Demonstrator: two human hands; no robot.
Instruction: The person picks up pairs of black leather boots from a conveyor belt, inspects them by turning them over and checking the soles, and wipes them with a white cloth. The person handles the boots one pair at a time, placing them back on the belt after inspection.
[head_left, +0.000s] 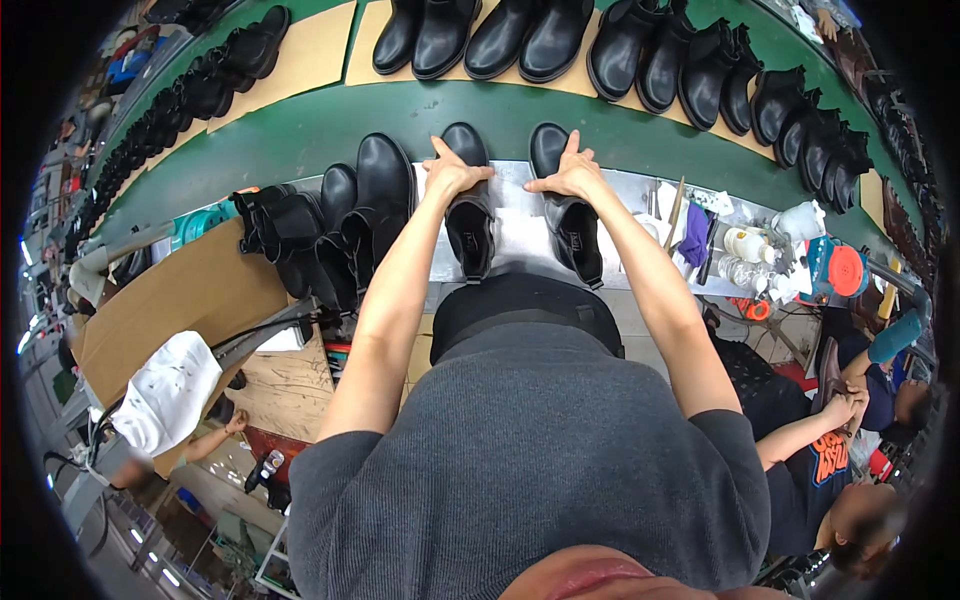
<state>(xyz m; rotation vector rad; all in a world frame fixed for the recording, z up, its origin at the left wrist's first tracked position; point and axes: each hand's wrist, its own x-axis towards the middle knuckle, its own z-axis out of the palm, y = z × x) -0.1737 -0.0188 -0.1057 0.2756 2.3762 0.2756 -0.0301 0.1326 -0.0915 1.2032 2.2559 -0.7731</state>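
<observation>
Two black ankle boots stand side by side in front of me, toes pointing away and shaft openings towards me. My left hand (455, 176) lies across the instep of the left boot (465, 138), its thumb on the inner side and its fingers on the outer side. Over the right boot (546, 150) my right hand (572, 178) grips in the same way, thumb inward. Both boots rest at the metal-topped near edge (512, 178) of the bench, with a white sheet (522, 232) between their shafts.
More black boots (378, 175) stand close on the left beside a cardboard sheet (185, 300). Rows of boots (500, 40) line the green bench (300, 125). At right lie a purple cloth (693, 235), bottles (748, 244) and a red-topped container (845, 270). A co-worker (800, 480) sits lower right.
</observation>
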